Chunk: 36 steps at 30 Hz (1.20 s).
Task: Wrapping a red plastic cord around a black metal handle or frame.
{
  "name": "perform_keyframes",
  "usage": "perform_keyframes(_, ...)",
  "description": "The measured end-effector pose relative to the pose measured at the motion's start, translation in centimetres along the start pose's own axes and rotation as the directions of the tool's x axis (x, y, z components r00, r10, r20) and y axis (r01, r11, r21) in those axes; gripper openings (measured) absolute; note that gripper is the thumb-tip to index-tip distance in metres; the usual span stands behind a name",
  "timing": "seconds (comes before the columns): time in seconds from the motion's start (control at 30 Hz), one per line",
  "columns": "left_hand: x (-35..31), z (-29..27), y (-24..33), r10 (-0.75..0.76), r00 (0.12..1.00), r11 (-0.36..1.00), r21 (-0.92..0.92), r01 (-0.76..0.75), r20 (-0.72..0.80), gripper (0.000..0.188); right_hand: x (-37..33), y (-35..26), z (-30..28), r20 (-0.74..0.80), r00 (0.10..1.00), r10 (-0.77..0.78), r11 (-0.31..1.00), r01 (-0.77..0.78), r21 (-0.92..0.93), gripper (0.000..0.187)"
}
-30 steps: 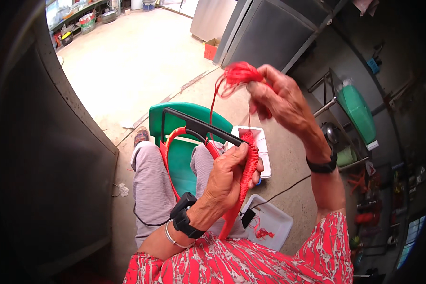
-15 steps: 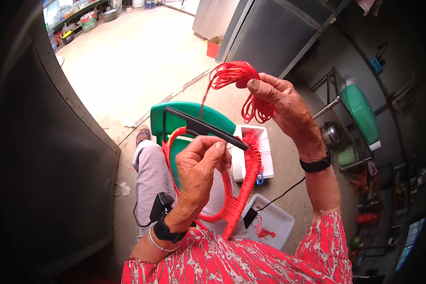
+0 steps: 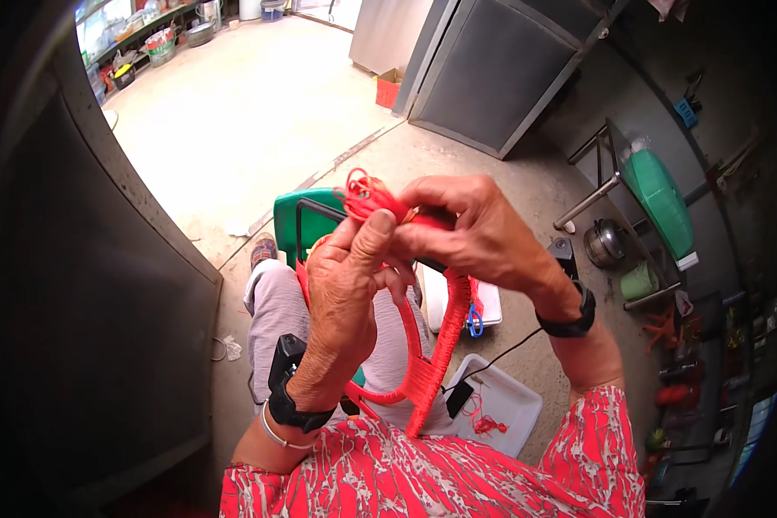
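A looped bundle of red cord [image 3: 364, 197] is pinched between the thumb and fingers of my left hand [image 3: 341, 281]. My right hand [image 3: 483, 229] grips the same bundle from the right, its fingers curled over the part beside my left thumb. Both hands meet above my lap. Below them a frame wrapped in red cord [image 3: 445, 354] rests against my legs, with a curved inner loop and a thick right side. Its black bare bar [image 3: 319, 207] is partly hidden behind my hands.
Beyond the frame stands a green plastic seat [image 3: 289, 220]. To the right are a white box [image 3: 490, 304], blue-handled scissors [image 3: 476, 323] and a pale tray [image 3: 527, 414] with loose red cord. A dark panel [image 3: 104, 285] rises on the left; a metal rack [image 3: 609, 181] stands right.
My right hand has come down and left with the cord bundle, bringing it to my left hand. My left hand has risen slightly and now holds the bundle too.
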<state>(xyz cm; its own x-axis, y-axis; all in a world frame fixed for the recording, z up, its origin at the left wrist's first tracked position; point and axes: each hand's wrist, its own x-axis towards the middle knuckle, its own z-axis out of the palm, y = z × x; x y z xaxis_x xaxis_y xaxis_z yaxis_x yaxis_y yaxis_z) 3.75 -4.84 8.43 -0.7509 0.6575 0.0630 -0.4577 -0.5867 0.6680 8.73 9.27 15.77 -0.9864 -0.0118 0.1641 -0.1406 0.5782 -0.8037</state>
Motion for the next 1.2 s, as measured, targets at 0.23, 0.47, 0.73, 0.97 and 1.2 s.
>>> perform_keyframes(0.23, 1.0, 0.2, 1.0, -0.068, 0.997, 0.998, -0.014, 0.067, -0.038, 0.022, 0.2, 0.2, -0.7, -0.021, 0.998, 0.063, 0.997, -0.064, -0.041, 0.024)
perform_keyframes(0.47, 1.9, 0.5, 1.7, -0.157, 0.982, 0.985, -0.085, 0.148, -0.105, 0.021, 0.1, -0.9, -1.3, 0.082, 0.986, 0.144, 0.979, -0.154, 0.133, 0.030)
perform_keyframes(0.73, 2.2, -3.1, 2.3, -0.138, 0.989, 0.965, -0.220, 0.145, 0.046, 0.023, -2.7, 3.7, -3.4, -0.182, 0.941, 0.285, 0.951, -0.253, 0.180, 0.029)
perform_keyframes(0.97, 5.6, -0.4, 2.5, -0.233, 0.964, 0.963, -0.108, 0.246, 0.125, 0.019, -1.8, 1.0, -2.0, -0.396, 0.880, -0.261, 0.963, 0.210, -0.169, 0.036)
perform_keyframes(1.2, 7.7, 1.6, 1.1, -0.301, 0.942, 0.949, -0.046, 0.311, 0.149, 0.024, -0.4, 3.9, -4.1, -0.220, 0.876, -0.428, 0.883, 0.355, -0.306, 0.030)
